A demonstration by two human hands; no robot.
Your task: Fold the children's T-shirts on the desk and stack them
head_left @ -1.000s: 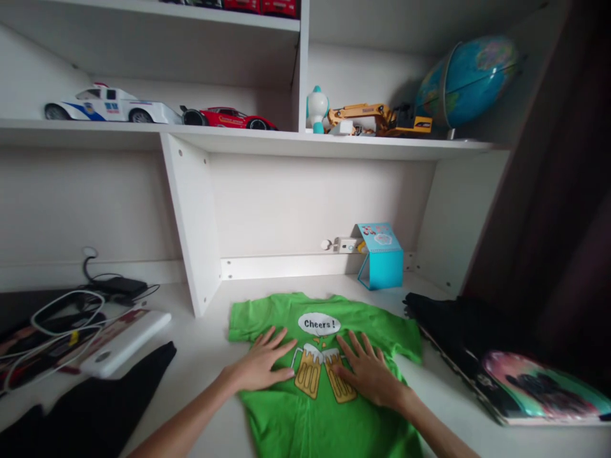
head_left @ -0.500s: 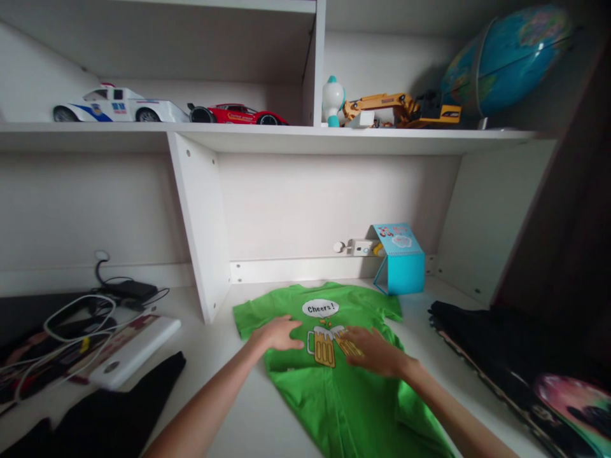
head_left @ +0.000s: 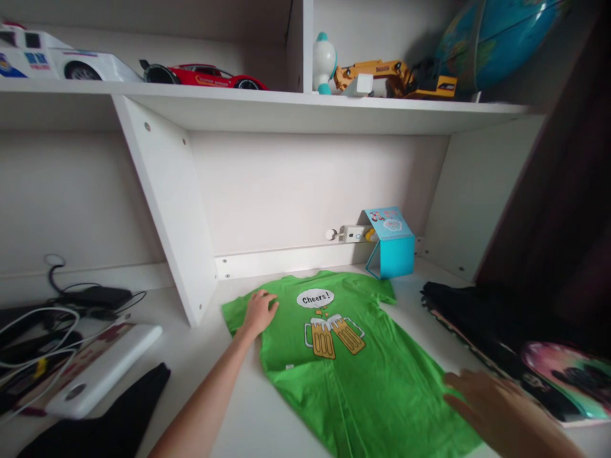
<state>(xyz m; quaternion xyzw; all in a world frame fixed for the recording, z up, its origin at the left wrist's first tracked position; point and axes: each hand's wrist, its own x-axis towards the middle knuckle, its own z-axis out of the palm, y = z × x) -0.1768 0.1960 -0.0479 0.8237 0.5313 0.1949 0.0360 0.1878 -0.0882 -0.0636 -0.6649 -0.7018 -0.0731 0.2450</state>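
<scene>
Nearest us, our two hands work a green T-shirt [head_left: 353, 375] laid flat on the white table [head_left: 210, 362].

Closest, our right hand [head_left: 496, 407] hovers blurred over the shirt's lower right edge, fingers spread, its grip wide and holding nothing. Farther on, our left hand [head_left: 260, 310] lies flat on the shirt's left shoulder, fingers loosely curled, gripping nothing. The shirt lies face up, its beer-mug print [head_left: 333, 334] between our hands. To the left lie a white device [head_left: 95, 372] and cables [head_left: 33, 321]; to the right, dark folded clothes [head_left: 482, 312]. Beyond the collar stands a blue box [head_left: 390, 251]; highest, on the shelf [head_left: 305, 111], sit a red toy car [head_left: 200, 75] and a yellow excavator [head_left: 396, 77].
</scene>
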